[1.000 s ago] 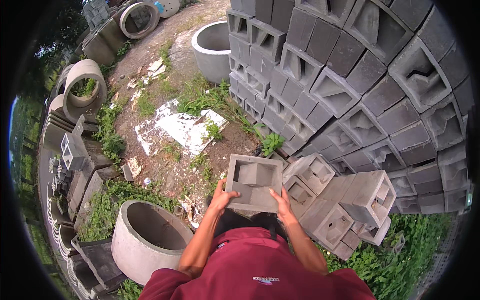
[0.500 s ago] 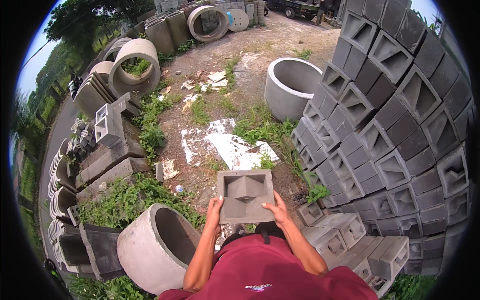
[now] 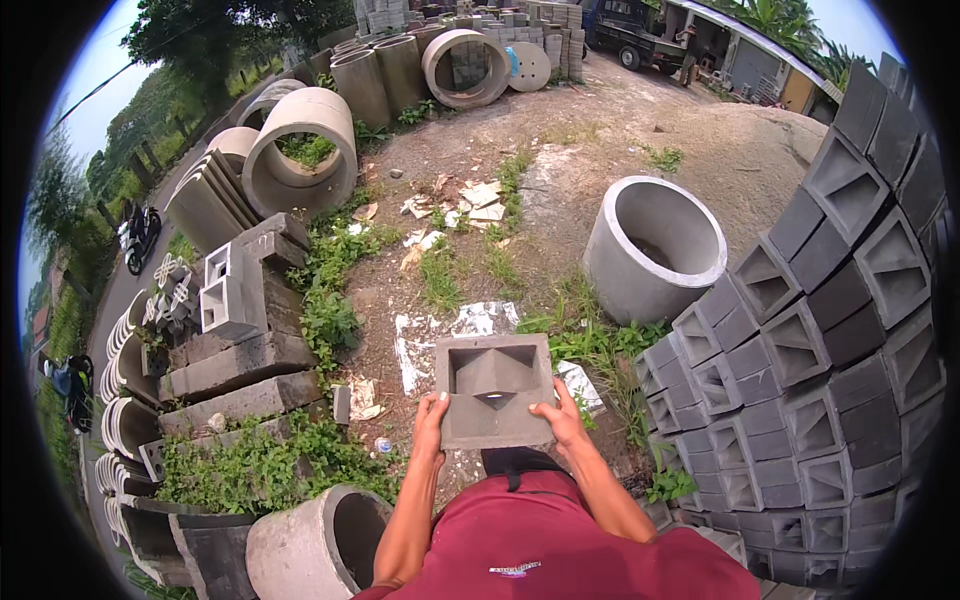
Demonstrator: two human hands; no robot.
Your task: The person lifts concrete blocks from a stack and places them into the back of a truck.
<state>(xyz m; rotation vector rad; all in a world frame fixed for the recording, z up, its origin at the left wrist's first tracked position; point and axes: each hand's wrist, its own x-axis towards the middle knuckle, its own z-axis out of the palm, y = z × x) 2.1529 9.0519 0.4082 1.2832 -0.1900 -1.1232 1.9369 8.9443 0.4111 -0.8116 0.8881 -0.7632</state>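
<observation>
Between my two hands, in front of my body, is a grey concrete ventilation block [image 3: 495, 425]. Its square face has a deep recess, a peaked middle and a small slit opening. My left hand [image 3: 430, 425] is closed on the block's left edge, thumb on the near face. My right hand [image 3: 565, 420] grips the opposite edge in the same way. The fingers behind the block are hidden. Below it, dark cloth and the hem of my dark red shirt show.
A tall stack of similar blocks [image 3: 790, 410] rises at right. A concrete ring [image 3: 650, 285] stands ahead of it; another ring [image 3: 290, 550] lies lower left. Torn white sheeting [image 3: 410, 365], paper scraps and weeds cover the ground. Beyond are a parked truck [image 3: 640, 45] and a person [image 3: 688, 50].
I have moved forward: the upright ring looks nearer and farther right, and the lower-left ring has slid down. Motorbikes now show on the road at left. Both hands keep holding the block.
</observation>
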